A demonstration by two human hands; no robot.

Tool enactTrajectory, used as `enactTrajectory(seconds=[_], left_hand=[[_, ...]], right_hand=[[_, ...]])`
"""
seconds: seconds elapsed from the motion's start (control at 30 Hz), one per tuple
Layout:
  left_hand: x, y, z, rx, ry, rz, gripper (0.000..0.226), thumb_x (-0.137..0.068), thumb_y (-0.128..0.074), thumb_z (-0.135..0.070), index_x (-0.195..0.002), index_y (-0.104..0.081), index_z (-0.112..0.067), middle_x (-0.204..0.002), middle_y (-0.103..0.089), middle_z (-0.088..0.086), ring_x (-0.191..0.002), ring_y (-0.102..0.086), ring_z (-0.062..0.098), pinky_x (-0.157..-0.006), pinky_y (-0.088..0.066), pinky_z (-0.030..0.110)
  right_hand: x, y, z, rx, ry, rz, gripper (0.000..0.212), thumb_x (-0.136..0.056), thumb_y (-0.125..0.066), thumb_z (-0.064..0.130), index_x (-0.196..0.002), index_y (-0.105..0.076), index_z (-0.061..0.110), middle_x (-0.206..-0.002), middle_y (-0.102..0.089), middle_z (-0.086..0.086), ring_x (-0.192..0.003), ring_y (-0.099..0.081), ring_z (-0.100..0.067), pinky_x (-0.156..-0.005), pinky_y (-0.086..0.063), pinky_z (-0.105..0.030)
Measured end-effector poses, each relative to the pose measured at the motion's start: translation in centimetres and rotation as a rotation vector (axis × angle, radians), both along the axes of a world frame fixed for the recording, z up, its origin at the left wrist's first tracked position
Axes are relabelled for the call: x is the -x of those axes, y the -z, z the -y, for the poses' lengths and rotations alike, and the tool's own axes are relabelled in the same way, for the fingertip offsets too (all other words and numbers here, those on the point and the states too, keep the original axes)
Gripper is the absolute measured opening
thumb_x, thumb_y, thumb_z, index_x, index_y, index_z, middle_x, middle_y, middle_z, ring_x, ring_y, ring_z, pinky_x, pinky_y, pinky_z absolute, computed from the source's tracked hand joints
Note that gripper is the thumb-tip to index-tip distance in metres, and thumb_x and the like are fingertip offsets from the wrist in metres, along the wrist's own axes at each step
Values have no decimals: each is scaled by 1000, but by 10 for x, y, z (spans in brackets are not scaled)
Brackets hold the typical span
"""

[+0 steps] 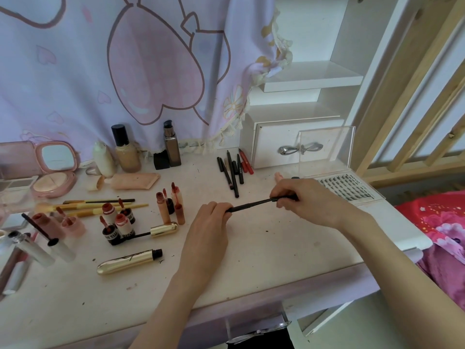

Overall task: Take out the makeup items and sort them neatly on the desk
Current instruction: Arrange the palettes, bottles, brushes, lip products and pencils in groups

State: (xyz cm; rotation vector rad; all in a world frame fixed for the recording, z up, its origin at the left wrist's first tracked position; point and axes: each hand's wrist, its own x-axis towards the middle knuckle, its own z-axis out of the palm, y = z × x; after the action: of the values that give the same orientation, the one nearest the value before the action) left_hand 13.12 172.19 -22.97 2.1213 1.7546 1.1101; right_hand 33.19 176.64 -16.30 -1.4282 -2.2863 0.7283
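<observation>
A thin black makeup pencil (254,204) is held level above the middle of the white desk (276,248). My left hand (208,222) grips its left end and my right hand (307,200) pinches its right end. Behind it, several black and red pencils (234,170) lie side by side. To the left stand lip gloss tubes (171,205), small lip tint bottles (118,220), yellow-handled brushes (95,206), a gold mascara tube (128,261) and its gold-capped wand (161,229). Foundation bottles (125,149) stand at the back.
An open clear case of false lashes (347,188) lies at the right behind my right hand. A white drawer box (289,144) stands behind it. Pink compacts (54,172) and white tubes (37,250) crowd the left edge. A curtain (125,71) hangs at the back.
</observation>
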Motion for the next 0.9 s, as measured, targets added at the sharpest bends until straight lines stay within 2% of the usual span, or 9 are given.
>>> enactTrajectory(seconds=[0.07,0.1,0.17,0.37,0.53,0.67,0.77,0.83,0.9], left_hand=[[-1,0,-1,34,-35,20,27,-98,-41,-15,-119,-56,-11,-102,-57,3,-91,-48,14,-75,-31,16],[-2,0,-1,52,-57,32,27,-98,-40,-17,-120,-54,-12,-100,-56,1,-88,-48,13,-72,-31,17],[-5,0,-3,85,-105,60,26,-99,-37,-22,-121,-50,-16,-92,-53,-2,-78,-48,12,-63,-33,19],[-19,-6,-32,113,-309,198,20,-99,-35,-22,-117,-39,-16,-67,-51,-1,-54,-46,11,-43,-26,20],[-15,-7,-59,159,-473,213,20,-99,-33,-19,-117,-37,-11,-77,-58,7,-65,-55,21,-49,-42,31],[-12,-5,-81,228,-515,103,14,-97,-35,-14,-110,-41,-11,-80,-56,7,-68,-53,20,-45,-34,28],[-14,-5,-92,219,-498,42,13,-95,-37,-11,-106,-44,-8,-84,-58,10,-77,-53,24,-59,-43,34],[-14,-5,-97,191,-476,8,12,-94,-38,-11,-103,-45,-7,-90,-60,12,-83,-53,27,-70,-44,36],[-13,-3,-102,177,-472,-21,13,-95,-39,-14,-104,-46,-9,-96,-59,10,-90,-52,26,-76,-41,35]], right_hand=[[-7,-4,-2,-33,94,-68,24,-86,-60,6,-80,-59,29,-89,-72,1,-80,-56,19,-63,-35,1],[-9,-5,-2,-57,149,-117,23,-85,-61,6,-80,-60,28,-80,-71,4,-60,-56,14,-55,-37,-1],[-8,-3,-5,-94,251,-202,17,-84,-62,8,-81,-59,25,-68,-68,12,-45,-52,6,-47,-37,-6],[22,16,-17,-140,438,-331,17,-84,-65,24,-72,-53,27,-61,-67,15,-64,-57,6,-52,-36,-10],[52,19,-41,-58,419,-418,18,-84,-63,21,-72,-52,30,-62,-66,14,-63,-56,4,-50,-37,-5],[70,18,-65,66,414,-421,14,-86,-51,14,-84,-51,27,-82,-71,6,-78,-57,-4,-66,-42,-18],[82,15,-81,146,398,-451,15,-84,-51,7,-88,-49,21,-96,-69,-3,-73,-54,-8,-53,-37,-13],[88,15,-90,172,378,-471,19,-83,-51,0,-90,-49,18,-99,-67,-7,-80,-59,-15,-53,-41,-15],[92,17,-97,179,365,-486,21,-83,-47,-4,-89,-48,17,-92,-68,-8,-62,-62,-10,-46,-42,-16]])
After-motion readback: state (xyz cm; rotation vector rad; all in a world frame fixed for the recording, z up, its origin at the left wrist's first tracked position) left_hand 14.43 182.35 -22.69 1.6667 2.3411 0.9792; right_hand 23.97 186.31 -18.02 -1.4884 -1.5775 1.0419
